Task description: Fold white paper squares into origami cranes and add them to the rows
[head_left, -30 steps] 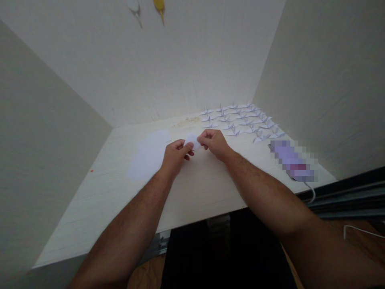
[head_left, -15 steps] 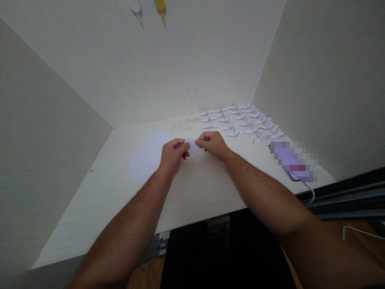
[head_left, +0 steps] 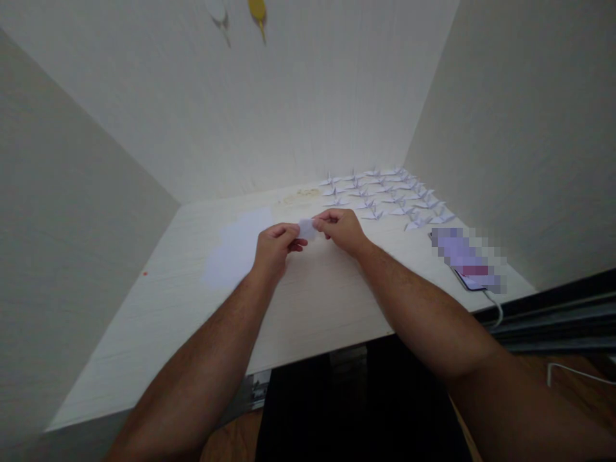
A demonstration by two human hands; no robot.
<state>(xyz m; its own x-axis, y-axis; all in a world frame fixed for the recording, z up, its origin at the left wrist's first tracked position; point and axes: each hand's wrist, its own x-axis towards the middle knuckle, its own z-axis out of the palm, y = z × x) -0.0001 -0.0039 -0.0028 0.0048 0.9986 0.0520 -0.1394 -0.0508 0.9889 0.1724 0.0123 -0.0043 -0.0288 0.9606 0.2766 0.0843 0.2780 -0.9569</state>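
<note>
Both of my hands are raised a little above the white table (head_left: 312, 308), pinching one small folded piece of white paper (head_left: 306, 228) between them. My left hand (head_left: 274, 247) grips its left edge with closed fingers. My right hand (head_left: 341, 230) pinches its right edge, fingers curled. A stack of flat white paper sheets (head_left: 239, 247) lies on the table just left of my left hand.
Several small folded paper cranes (head_left: 385, 196) stand in rows at the table's far right corner. A phone (head_left: 466, 260) with a white cable lies near the right edge. Walls enclose the table at left, back and right. Two ornaments (head_left: 240, 13) hang above.
The paper between my fingers shows smaller and narrower than one second ago, as if folded in. My hands have stayed in nearly the same place.
</note>
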